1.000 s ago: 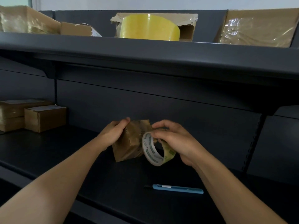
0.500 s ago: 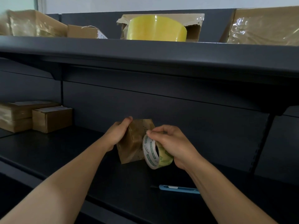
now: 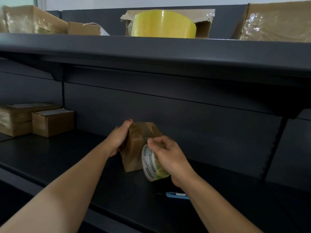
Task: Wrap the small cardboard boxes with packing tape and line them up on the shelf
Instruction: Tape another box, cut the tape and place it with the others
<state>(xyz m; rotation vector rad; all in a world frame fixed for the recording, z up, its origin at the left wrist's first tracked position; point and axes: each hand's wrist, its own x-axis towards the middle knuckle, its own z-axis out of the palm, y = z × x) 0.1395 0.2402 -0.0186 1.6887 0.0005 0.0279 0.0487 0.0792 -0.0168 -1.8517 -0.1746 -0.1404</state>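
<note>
Grips a small cardboard box with the left hand, fingers curled over its upper left edge. Holds it tilted, lower end down on the dark lower shelf, near the middle, with glossy tape across its faces. Curls the right hand round a roll of packing tape, fingertips pinched at the top of the roll. Sets the roll on edge against the box's right side, printed white core toward the camera. Lies flat just in front of the right wrist and partly hidden by it: a blue cutter. Sits at the far left of the same shelf: a brown box just beside a stack of flatter ones. Stands on the upper shelf: a big yellow roll among larger cartons.
</note>
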